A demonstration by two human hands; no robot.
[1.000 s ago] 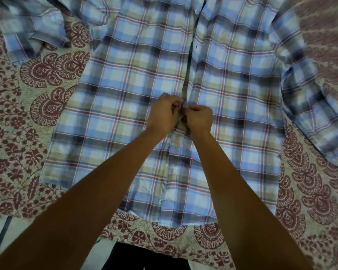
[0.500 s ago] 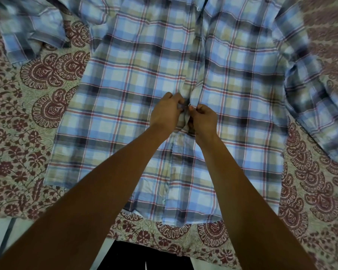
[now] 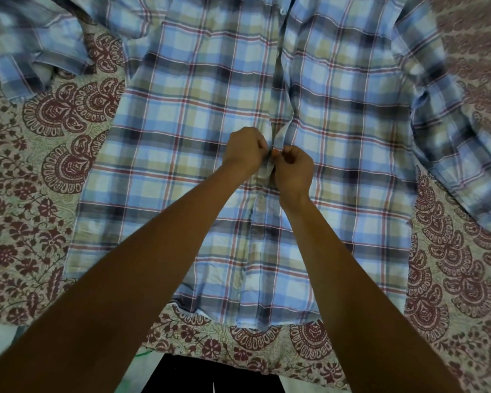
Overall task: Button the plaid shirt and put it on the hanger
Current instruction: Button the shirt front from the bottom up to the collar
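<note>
Your fingers [image 3: 263,145] are curled tight and pinch cloth at the front opening of the plaid shirt [image 3: 182,131]. Your left hand [image 3: 245,150] grips the edge of the placket [image 3: 279,134] on its own side, knuckles up. Your right hand [image 3: 292,171] sits just beside and slightly nearer to you, thumb and forefinger nipped on the opposite edge. The two hands touch at the fingertips, and they hide the button itself, so you cannot tell whether it is through its hole. Above your hands the two fronts part in a narrow dark slit; below them they lie overlapped down to the hem [image 3: 267,321].

Both wrists are bent slightly inward. Your bare forearms run in from the lower corners and converge at mid-chest of the shirt, and they cover part of its lower front.

The shirt lies front up, spread fairly flat on a printed bedspread [image 3: 34,199] with maroon paisley and flower motifs. One sleeve [image 3: 40,55] is bunched at the upper left, and the other sleeve [image 3: 451,143] trails down the right side. The hem ends just short of the near edge of the bedspread, and a dark shape [image 3: 210,375] that cannot be identified shows between your forearms
</note>
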